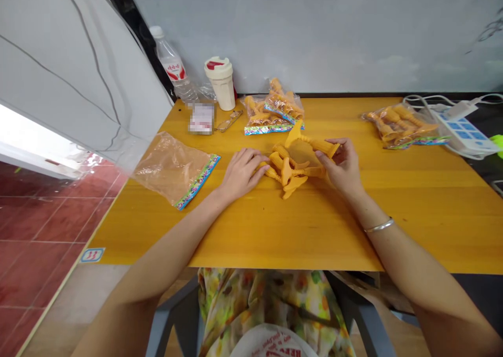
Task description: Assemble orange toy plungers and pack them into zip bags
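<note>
A small pile of orange plastic pieces (pixel 288 171) with ribbed stems and flared, leaf-like ends lies on the wooden table (pixel 251 231). My right hand (pixel 343 163) pinches one orange plastic piece (pixel 312 143) by its wide end, tilted above the right side of the pile. At the pile's left edge rests my left hand (pixel 244 174), palm down with fingers loosely stretched, its fingertips touching a piece there. To the left of that hand a clear plastic bag (pixel 173 166) with a colourful printed strip lies flattened.
Filled bags of orange pieces (pixel 275 108) lie at the back, and another bag (pixel 401 125) is at the right by a power strip (pixel 463 129). A water bottle (pixel 173 66), a white cup (pixel 220 84), a blurred card (pixel 201 118) and glasses (pixel 230 120) occupy the back left.
</note>
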{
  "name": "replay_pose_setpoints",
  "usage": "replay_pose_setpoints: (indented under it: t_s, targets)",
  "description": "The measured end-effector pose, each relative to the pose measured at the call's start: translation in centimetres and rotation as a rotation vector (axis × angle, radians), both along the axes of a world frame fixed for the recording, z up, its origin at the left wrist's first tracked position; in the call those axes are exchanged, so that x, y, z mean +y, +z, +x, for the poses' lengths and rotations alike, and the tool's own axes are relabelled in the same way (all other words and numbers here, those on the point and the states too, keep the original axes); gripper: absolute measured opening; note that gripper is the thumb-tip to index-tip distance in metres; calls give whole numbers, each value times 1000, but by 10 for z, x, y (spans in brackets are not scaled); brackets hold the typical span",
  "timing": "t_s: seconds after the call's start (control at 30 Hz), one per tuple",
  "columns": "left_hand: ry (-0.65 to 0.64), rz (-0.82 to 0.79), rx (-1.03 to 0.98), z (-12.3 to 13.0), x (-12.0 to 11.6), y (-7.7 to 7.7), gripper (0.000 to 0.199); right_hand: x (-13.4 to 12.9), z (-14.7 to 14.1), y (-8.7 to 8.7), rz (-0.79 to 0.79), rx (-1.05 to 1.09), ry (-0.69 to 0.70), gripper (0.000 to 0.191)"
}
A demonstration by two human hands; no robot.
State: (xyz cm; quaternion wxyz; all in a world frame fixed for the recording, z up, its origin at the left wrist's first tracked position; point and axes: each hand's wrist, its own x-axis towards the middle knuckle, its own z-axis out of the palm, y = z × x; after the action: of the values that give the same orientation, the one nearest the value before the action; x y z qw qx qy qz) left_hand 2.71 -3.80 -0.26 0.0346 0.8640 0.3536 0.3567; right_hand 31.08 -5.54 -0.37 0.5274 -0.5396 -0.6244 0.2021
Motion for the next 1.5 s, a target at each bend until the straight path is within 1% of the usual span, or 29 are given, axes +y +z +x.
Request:
replay_pose_setpoints:
  t_s: [0.07, 0.1, 0.13, 0.17, 0.23, 0.3, 0.37, 0.4, 0.5, 0.6, 0.67, 0.73, 0.8, 0.87, 0.93, 1.0, 1.07, 1.13, 1.2, 1.23, 1.27, 1.3, 1.33, 1.4, 1.43, 1.47, 1.5]
  targets:
    - [-65, -29, -173, 9, -12, 4, 30, -10, -11, 2, 55, 3, -52, 44]
    - [-104, -68, -251, 14, -18, 6, 30, -16, -18, 3, 76, -4, -59, 44]
    - [-141, -120, -314, 20, -26, 8, 30, -23, -25, 4, 87, -32, -35, 44]
    - [-176, -179, -366, 26, -33, 10, 32, -29, -33, 5, 102, -74, 16, 44]
    - [-221, -305, -456, 36, -46, 11, 37, -40, -45, 7, 178, -194, 189, 41]
    - [-217, -427, -550, 42, -55, 11, 39, -45, -54, 9, 307, -325, 363, 43]
    - [-180, -533, -643, 45, -59, 11, 36, -46, -60, 10, 404, -424, 459, 49]
    - [-156, -575, -692, 45, -58, 10, 34, -45, -61, 10, 420, -458, 476, 51]
    - [-101, -676, -816, 42, -49, 9, 29, -43, -62, 11, 389, -511, 486, 51]
    - [-43, -707, -891, 32, -34, 11, 27, -40, -56, 16, 354, -561, 464, 44]
    - [-7, -696, -914, 22, -25, 14, 26, -35, -46, 20, 322, -600, 415, 37]
    - [24, -686, -913, 11, -16, 17, 24, -27, -32, 23, 239, -640, 330, 33]
    - [64, -674, -894, 3, -10, 18, 22, -18, -16, 21, 112, -687, 270, 33]
    - [101, -657, -868, -1, -5, 16, 21, -11, -5, 17, -7, -723, 284, 33]
    - [109, -644, -837, -2, -2, 11, 21, -7, 1, 12, -73, -741, 304, 33]
    - [102, -629, -790, -1, 1, 6, 22, -5, 0, 8, -115, -765, 244, 34]
    - [99, -602, -732, 0, 2, 3, 23, -5, -1, 5, -164, -794, 133, 37]
    - [81, -557, -669, 1, 0, 2, 24, -5, -3, 5, -176, -781, 46, 40]
    - [4, -497, -556, 2, -5, 4, 25, -7, -4, 9, -109, -692, -9, 45]
    - [-50, -450, -467, 3, -9, 5, 26, -10, -6, 12, -67, -612, -17, 47]
    - [-101, -392, -357, 5, -14, 6, 27, -14, -9, 17, -40, -511, 4, 50]
    - [-144, -327, -235, 7, -18, 7, 30, -19, -14, 21, -42, -397, 66, 53]
    - [-173, -258, -116, 9, -23, 8, 32, -25, -21, 26, -77, -281, 165, 55]
    - [-191, -144, 71, 12, -28, 10, 37, -37, -36, 33, -225, -87, 439, 57]
    - [-190, -110, 134, 13, -30, 12, 40, -43, -43, 35, -296, -23, 541, 55]
    - [-190, -88, 178, 13, -30, 14, 43, -47, -50, 36, -356, 25, 610, 53]
    - [-193, -81, 208, 11, -30, 17, 46, -52, -55, 36, -392, 52, 644, 49]
